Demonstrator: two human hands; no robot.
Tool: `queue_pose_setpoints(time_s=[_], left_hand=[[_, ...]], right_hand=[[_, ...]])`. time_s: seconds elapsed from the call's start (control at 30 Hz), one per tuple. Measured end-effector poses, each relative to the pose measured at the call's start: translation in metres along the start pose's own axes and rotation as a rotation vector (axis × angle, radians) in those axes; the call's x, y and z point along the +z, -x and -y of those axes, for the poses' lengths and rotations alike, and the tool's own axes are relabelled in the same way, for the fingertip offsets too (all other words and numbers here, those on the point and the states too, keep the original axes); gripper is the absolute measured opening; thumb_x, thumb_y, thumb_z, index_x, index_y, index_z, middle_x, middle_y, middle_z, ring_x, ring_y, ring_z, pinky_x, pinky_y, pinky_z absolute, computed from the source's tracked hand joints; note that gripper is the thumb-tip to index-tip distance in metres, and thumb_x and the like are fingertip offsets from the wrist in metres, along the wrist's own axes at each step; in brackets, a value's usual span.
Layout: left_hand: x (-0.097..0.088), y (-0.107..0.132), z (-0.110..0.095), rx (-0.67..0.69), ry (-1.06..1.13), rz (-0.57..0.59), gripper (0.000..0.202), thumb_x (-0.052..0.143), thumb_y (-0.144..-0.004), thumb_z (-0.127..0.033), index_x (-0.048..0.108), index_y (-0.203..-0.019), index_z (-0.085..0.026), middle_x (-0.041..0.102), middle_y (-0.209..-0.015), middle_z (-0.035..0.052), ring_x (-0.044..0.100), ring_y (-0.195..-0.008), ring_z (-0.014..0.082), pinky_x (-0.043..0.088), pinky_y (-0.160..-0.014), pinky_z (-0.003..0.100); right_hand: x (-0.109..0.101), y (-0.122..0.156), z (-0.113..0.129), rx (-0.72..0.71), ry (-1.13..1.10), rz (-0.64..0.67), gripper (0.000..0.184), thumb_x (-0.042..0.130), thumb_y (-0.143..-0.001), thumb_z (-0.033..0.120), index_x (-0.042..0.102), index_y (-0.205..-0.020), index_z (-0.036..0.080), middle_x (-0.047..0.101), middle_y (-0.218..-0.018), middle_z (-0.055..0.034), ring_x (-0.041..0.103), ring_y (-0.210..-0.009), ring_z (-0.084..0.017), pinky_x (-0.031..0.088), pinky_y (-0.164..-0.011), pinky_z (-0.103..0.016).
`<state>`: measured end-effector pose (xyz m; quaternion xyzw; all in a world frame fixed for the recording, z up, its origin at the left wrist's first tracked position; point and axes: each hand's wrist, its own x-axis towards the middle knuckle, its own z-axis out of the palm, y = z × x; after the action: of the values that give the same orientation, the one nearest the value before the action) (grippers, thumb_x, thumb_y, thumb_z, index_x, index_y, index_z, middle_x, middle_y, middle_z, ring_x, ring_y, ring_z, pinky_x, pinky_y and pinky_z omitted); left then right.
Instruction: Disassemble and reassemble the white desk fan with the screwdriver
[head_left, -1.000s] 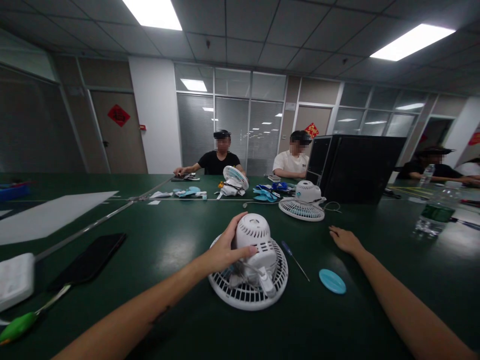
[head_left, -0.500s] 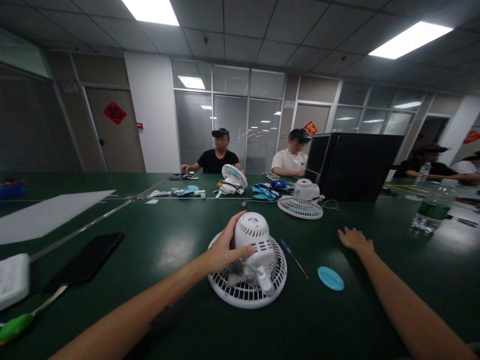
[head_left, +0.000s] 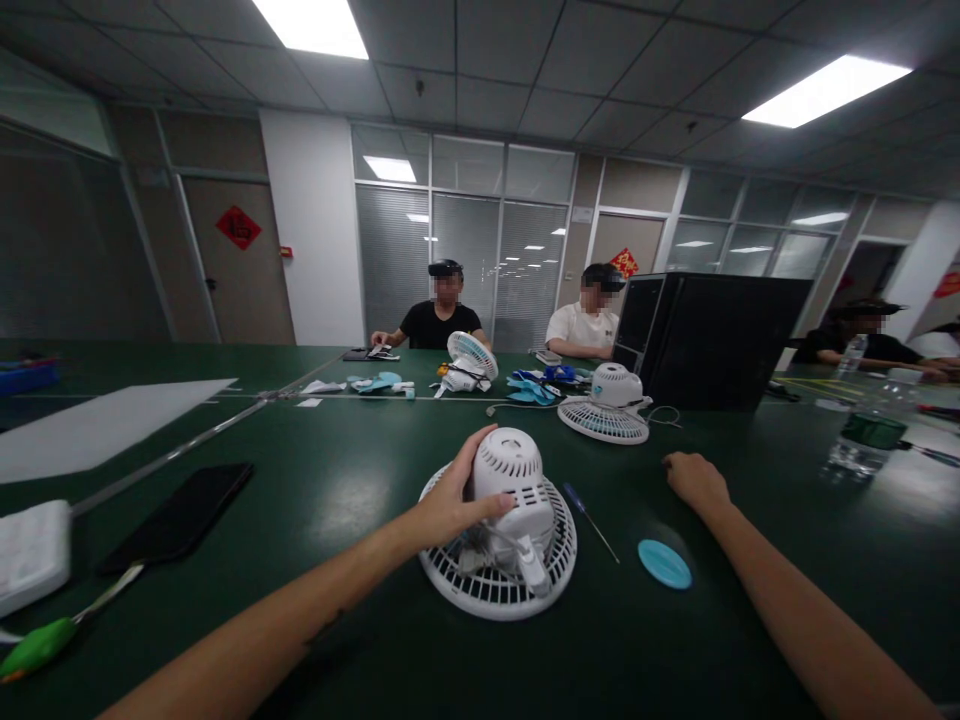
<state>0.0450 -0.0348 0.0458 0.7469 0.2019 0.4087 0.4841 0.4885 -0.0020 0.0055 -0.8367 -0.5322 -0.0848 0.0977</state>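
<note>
A white electric fan lies with its grille down on the green table, its motor housing on top. My left hand is wrapped round the left side of the housing, thumb across its front. A screwdriver with a blue handle rests just right of the grille. Beside it lies a light-blue oval disc. Over the table, beyond the disc, my right hand has its fingers curled together. A small dark spot shows at its fingertips; what it is I cannot make out.
Another fan stands farther back, near a black computer case. A water bottle is at right. On the left lie a black phone and a white box-like object. Two people sit across the table, with fan parts before them.
My right hand has drawn slightly left, and its spread fingers have curled in. My left hand keeps its hold on the fan. The view has shifted a little.
</note>
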Motion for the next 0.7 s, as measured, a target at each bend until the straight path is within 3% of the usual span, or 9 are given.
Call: queue_pose_setpoints(time_s=[0.27,0.37,0.43,0.57,0.7], left_hand=[[-0.001,0.0,0.002,0.001,0.009,0.01,0.091,0.076,-0.075,-0.035,0.025,-0.149,-0.027,0.042,-0.15,0.0113,0.041,-0.137,0.0325,0.029,-0.116,0.051],[-0.002,0.0,0.004,0.005,0.02,0.012,0.091,0.076,-0.075,-0.035,0.025,-0.149,-0.026,0.041,-0.15,0.0119,0.042,-0.137,0.0327,0.031,-0.116,0.05],[-0.001,-0.001,0.005,0.009,0.027,0.007,0.09,0.076,-0.075,-0.035,0.026,-0.149,-0.025,0.042,-0.15,0.0125,0.043,-0.135,0.0331,0.033,-0.115,0.05],[-0.001,-0.003,0.006,0.035,-0.011,-0.043,0.088,0.077,-0.074,-0.036,0.03,-0.147,-0.023,0.044,-0.148,0.0127,0.043,-0.135,0.0331,0.033,-0.114,0.05],[-0.005,-0.007,0.009,0.04,-0.009,-0.057,0.089,0.077,-0.072,-0.036,0.031,-0.147,-0.023,0.042,-0.149,0.0124,0.041,-0.136,0.0327,0.031,-0.115,0.049]], right_hand=[[-0.036,0.019,0.045,-0.172,-0.207,-0.197,0.036,0.044,-0.093,0.036,0.074,-0.102,0.016,0.075,-0.099,-0.0137,0.07,-0.091,-0.03,0.054,-0.079,-0.039],[-0.058,0.034,0.081,-0.343,-0.321,-0.249,0.032,0.047,-0.092,0.037,0.073,-0.1,0.02,0.074,-0.107,-0.0083,0.068,-0.098,-0.024,0.054,-0.085,-0.034],[-0.078,0.051,0.108,-0.526,-0.511,-0.266,0.03,0.052,-0.089,0.04,0.072,-0.097,0.019,0.073,-0.106,-0.0088,0.066,-0.1,-0.025,0.055,-0.079,-0.034],[-0.122,0.089,0.159,-0.779,-0.848,-0.12,0.025,0.063,-0.083,0.039,0.07,-0.094,0.018,0.074,-0.095,-0.0082,0.068,-0.087,-0.022,0.056,-0.065,-0.031],[-0.157,0.111,0.194,-0.964,-0.785,0.023,0.011,0.063,-0.083,0.027,0.07,-0.085,0.018,0.073,-0.088,-0.0046,0.067,-0.08,-0.017,0.054,-0.065,-0.027]])
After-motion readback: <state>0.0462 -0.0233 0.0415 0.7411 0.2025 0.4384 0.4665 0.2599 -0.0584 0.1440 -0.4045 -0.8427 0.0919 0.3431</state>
